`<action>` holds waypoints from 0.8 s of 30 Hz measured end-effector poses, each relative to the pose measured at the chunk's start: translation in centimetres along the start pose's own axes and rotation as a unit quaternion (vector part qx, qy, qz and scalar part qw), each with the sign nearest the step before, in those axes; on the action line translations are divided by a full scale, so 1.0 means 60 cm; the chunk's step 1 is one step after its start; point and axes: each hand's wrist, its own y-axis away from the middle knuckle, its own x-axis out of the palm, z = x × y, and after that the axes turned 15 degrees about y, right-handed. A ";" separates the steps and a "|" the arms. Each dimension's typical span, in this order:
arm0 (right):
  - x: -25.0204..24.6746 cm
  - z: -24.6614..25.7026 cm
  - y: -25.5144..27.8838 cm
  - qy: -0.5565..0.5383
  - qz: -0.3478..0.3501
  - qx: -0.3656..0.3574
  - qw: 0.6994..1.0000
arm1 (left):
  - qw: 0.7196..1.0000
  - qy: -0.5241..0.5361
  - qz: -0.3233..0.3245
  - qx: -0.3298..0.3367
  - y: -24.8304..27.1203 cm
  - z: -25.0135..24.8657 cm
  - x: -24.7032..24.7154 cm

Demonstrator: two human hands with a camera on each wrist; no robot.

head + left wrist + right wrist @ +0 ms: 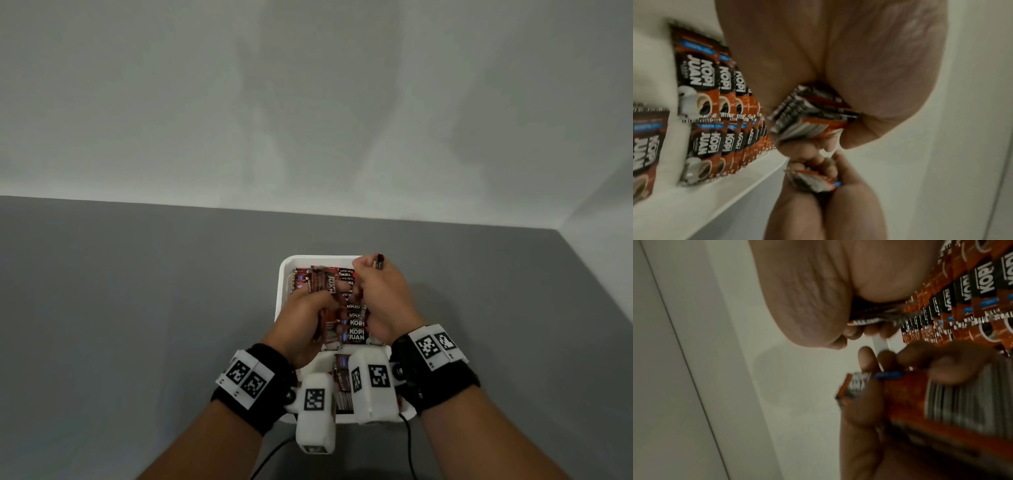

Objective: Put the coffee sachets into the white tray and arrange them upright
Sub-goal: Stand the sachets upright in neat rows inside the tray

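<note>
A white tray [282,291] sits mid-table, packed with rows of upright red-and-black coffee sachets [354,320]. In the left wrist view these rows [702,91] stand side by side against the tray wall [725,194]. My left hand [320,301] hovers over the tray's left half and grips a stack of sachets [813,113]. My right hand [368,270] is at the tray's far right corner, fingers curled round a thin bundle of sachets [379,262] whose end sticks out past the rim. The two hands nearly touch.
The tray rests on a grey table [137,308] that meets a pale wall [308,102] behind. More sachets [342,377] lie at the tray's near end, partly hidden by the wrist cameras. Cables run off the table's near edge.
</note>
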 end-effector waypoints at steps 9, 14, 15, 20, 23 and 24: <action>-0.024 0.024 0.030 0.083 0.072 -0.042 0.993 | 0.997 -0.069 0.013 0.029 0.002 -0.009 -0.015; -0.033 0.017 0.022 0.061 0.062 -0.045 0.995 | 0.990 -0.137 0.041 0.016 0.002 -0.014 -0.021; -0.038 0.013 0.018 0.069 0.054 -0.051 0.995 | 0.991 -0.132 0.035 0.006 0.001 -0.017 -0.023; -0.066 0.008 0.013 0.126 0.037 -0.071 0.989 | 0.999 -0.049 -0.018 0.006 -0.002 -0.032 -0.032; -0.069 0.004 0.018 0.139 0.012 -0.084 0.987 | 0.997 -0.059 -0.023 0.051 0.000 -0.038 -0.028; -0.067 0.000 0.017 0.124 -0.004 -0.083 0.989 | 0.996 -0.061 -0.025 0.065 0.002 -0.039 -0.025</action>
